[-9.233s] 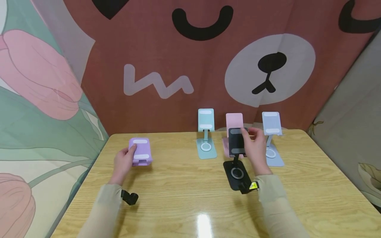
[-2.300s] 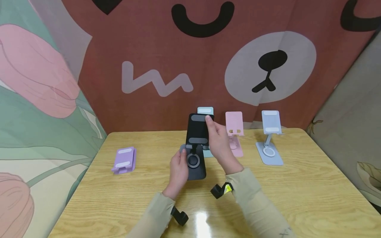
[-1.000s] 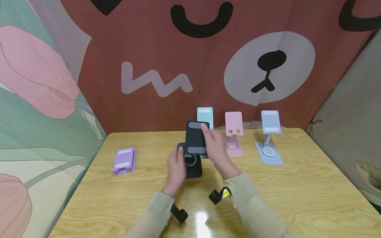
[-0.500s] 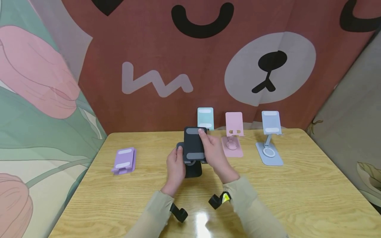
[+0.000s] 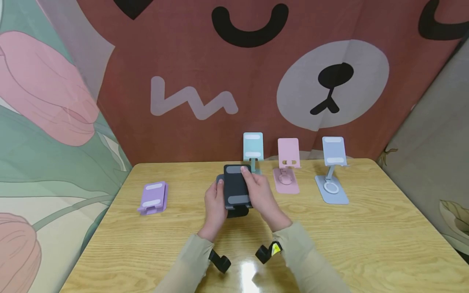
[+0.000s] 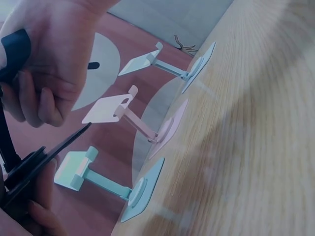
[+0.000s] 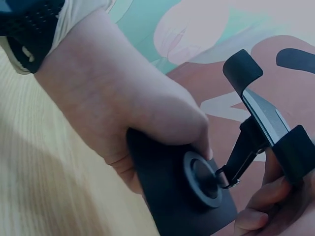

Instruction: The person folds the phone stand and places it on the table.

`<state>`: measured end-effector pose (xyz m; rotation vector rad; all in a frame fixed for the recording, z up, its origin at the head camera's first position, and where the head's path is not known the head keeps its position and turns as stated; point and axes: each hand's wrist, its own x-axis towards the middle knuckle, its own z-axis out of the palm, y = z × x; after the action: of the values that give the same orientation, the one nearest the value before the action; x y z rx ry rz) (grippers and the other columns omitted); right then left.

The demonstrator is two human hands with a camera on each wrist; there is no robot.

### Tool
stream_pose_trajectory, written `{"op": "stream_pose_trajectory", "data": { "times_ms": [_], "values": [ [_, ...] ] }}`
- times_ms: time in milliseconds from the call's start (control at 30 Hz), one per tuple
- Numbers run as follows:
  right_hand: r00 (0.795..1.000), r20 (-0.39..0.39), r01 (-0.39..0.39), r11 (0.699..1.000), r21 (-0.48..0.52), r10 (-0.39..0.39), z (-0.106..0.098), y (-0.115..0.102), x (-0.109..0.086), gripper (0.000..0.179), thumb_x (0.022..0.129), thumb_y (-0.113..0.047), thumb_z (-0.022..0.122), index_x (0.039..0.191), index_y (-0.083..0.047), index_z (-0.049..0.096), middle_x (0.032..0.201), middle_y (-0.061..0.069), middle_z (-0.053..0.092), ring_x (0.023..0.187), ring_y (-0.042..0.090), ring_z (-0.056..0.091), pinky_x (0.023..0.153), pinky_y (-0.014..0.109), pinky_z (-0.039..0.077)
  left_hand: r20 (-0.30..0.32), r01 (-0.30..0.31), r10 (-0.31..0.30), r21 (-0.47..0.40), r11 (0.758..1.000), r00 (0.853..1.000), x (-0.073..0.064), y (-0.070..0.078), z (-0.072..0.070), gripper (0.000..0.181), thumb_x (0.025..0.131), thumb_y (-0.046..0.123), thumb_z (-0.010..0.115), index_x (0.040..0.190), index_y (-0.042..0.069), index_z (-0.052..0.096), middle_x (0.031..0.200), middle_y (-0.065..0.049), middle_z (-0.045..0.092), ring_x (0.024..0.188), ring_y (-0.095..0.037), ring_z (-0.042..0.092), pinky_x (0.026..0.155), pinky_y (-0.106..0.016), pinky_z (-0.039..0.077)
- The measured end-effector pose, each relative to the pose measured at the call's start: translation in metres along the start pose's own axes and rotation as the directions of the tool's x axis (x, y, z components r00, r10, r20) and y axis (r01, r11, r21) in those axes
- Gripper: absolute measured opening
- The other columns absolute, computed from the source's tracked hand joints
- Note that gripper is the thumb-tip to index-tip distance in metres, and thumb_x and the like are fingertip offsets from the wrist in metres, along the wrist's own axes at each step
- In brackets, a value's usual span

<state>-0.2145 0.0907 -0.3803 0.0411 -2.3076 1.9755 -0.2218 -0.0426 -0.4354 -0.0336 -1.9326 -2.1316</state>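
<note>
Both hands hold a black phone stand (image 5: 236,185) above the middle of the table. My left hand (image 5: 215,205) grips the base (image 7: 167,182), its thumb on the left edge. The top plate, with two grey pads, is held at its right edge by my right hand (image 5: 261,195), thumb on the front. In the head view this plate covers most of the base. The right wrist view shows the hinged arm (image 7: 243,150) tilted between base and plate, with a gap there. Fingers behind the plate are hidden in the head view.
A folded purple phone stand (image 5: 153,198) lies at the table's left. Along the back stand unfolded phone stands: teal (image 5: 253,146), pink (image 5: 288,152) and light blue (image 5: 333,150). The teal one is partly behind my right hand. Printed cloth (image 5: 190,138) hangs behind the wooden table (image 5: 146,252).
My left hand has let go of the purple stand, now at the left, and taken the black stand's base. My right hand has brought the black stand to the middle and lowered its plate toward the base.
</note>
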Motion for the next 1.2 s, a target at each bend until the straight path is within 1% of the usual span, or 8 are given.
{"op": "stream_pose_trajectory", "data": {
  "times_ms": [133, 300, 400, 533, 700, 1000, 1100, 1200],
  "values": [
    [1.0, 0.013, -0.002, 1.0, -0.008, 0.002, 0.001, 0.005, 0.0, 0.058, 0.106, -0.049, 0.051, 0.087, 0.001, 0.073, 0.074, 0.008, 0.068, 0.065, 0.02, 0.061, 0.06, 0.032, 0.051, 0.025, 0.004, -0.003, -0.044, 0.999, 1.0, -0.001, 0.001, 0.0, 0.038, 0.113, 0.017, 0.038, 0.128, -0.008, 0.061, 0.119, -0.019, 0.068, 0.106, -0.023, 0.067, 0.086, -0.032, 0.056],
    [0.999, 0.029, -0.015, 1.0, -0.018, 0.016, 0.002, 0.008, -0.002, 0.06, 0.105, -0.052, 0.049, 0.089, 0.0, 0.074, 0.077, 0.008, 0.069, 0.068, 0.021, 0.062, 0.062, 0.032, 0.051, 0.023, -0.016, 0.017, -0.047, 0.999, 1.0, -0.001, 0.002, 0.0, 0.037, 0.113, 0.017, 0.038, 0.125, -0.008, 0.063, 0.113, -0.02, 0.069, 0.098, -0.023, 0.069, 0.081, -0.031, 0.057],
    [0.999, 0.033, -0.02, 0.999, -0.026, 0.021, 0.001, 0.009, -0.003, 0.061, 0.105, -0.053, 0.048, 0.091, 0.0, 0.074, 0.079, 0.009, 0.069, 0.07, 0.022, 0.061, 0.064, 0.033, 0.051, 0.017, -0.02, 0.021, -0.034, 0.999, 1.0, -0.001, 0.004, 0.0, 0.037, 0.113, 0.016, 0.038, 0.124, -0.008, 0.064, 0.109, -0.02, 0.07, 0.094, -0.021, 0.069, 0.078, -0.03, 0.057],
    [0.999, 0.035, -0.012, 0.999, -0.034, 0.013, 0.001, 0.011, -0.003, 0.061, 0.105, -0.053, 0.048, 0.093, 0.0, 0.074, 0.08, 0.009, 0.069, 0.071, 0.022, 0.062, 0.064, 0.033, 0.051, 0.023, -0.02, 0.021, -0.023, 1.0, 1.0, -0.001, 0.005, 0.0, 0.037, 0.113, 0.016, 0.037, 0.125, -0.008, 0.063, 0.11, -0.019, 0.07, 0.094, -0.021, 0.069, 0.078, -0.03, 0.057],
    [0.999, 0.04, -0.006, 0.999, -0.031, 0.007, 0.002, 0.014, -0.003, 0.06, 0.106, -0.052, 0.048, 0.092, 0.001, 0.074, 0.079, 0.009, 0.069, 0.069, 0.021, 0.062, 0.063, 0.032, 0.052, 0.025, -0.017, 0.018, -0.04, 0.999, 1.0, -0.001, 0.004, 0.0, 0.038, 0.113, 0.016, 0.037, 0.127, -0.009, 0.062, 0.114, -0.02, 0.07, 0.099, -0.023, 0.069, 0.081, -0.03, 0.056],
    [0.999, 0.034, -0.014, 0.996, -0.093, 0.017, 0.002, 0.019, -0.002, 0.063, 0.106, -0.054, 0.047, 0.094, 0.001, 0.076, 0.082, 0.009, 0.071, 0.071, 0.02, 0.063, 0.063, 0.032, 0.053, 0.011, -0.027, 0.027, -0.006, 1.0, 1.0, -0.001, 0.003, 0.001, 0.037, 0.112, 0.017, 0.039, 0.123, -0.007, 0.065, 0.11, -0.018, 0.071, 0.097, -0.024, 0.069, 0.08, -0.031, 0.056],
    [0.999, 0.033, -0.021, 0.996, -0.089, 0.024, 0.002, 0.019, -0.002, 0.064, 0.105, -0.055, 0.047, 0.094, 0.001, 0.076, 0.083, 0.009, 0.071, 0.072, 0.02, 0.063, 0.063, 0.032, 0.053, 0.017, -0.026, 0.027, -0.01, 1.0, 1.0, -0.001, 0.003, 0.001, 0.037, 0.113, 0.017, 0.039, 0.124, -0.007, 0.065, 0.111, -0.018, 0.071, 0.097, -0.024, 0.069, 0.08, -0.032, 0.056],
    [0.999, 0.023, -0.043, 0.996, -0.083, 0.045, 0.001, 0.017, -0.002, 0.065, 0.104, -0.057, 0.048, 0.096, 0.0, 0.076, 0.085, 0.009, 0.071, 0.074, 0.021, 0.062, 0.065, 0.032, 0.053, 0.023, -0.021, 0.02, 0.014, 1.0, 1.0, -0.001, 0.005, 0.001, 0.039, 0.113, 0.022, 0.039, 0.125, -0.004, 0.066, 0.112, -0.015, 0.071, 0.1, -0.023, 0.067, 0.083, -0.033, 0.055]
  ]
}}
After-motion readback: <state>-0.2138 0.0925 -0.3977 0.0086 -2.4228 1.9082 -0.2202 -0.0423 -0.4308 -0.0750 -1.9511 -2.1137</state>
